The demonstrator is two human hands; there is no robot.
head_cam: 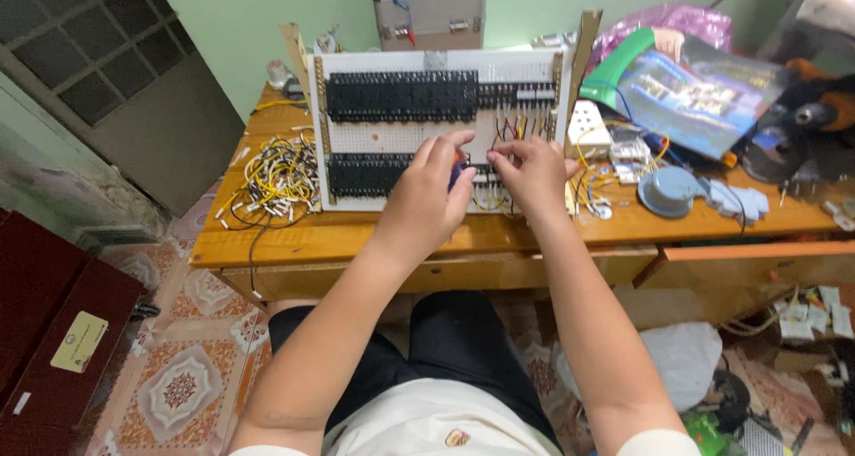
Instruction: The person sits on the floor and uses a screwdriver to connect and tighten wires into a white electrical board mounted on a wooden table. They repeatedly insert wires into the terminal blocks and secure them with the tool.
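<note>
Right, both hands are up at the board [436,126], working close together at its lower row. The left hand [427,193] has its fingers [443,146] curled round a small blue-and-orange tool [456,166], the tip hidden behind the knuckles. The right hand [532,173] pinches its fingers [499,156] narrow on something at the terminals; what they grip is too small to tell. The board stands tilted upright on the wooden counter [356,238], white, with two rows of black blocks [401,96] and short yellow and red wires [517,125] looping between them. Left of it lies a heap of cut wires [272,182], yellow and white. To the right sit a white socket strip [590,126], a grey round part [668,191] and a glossy booklet [690,91]. Behind the board stands a metal case [430,11].
</note>
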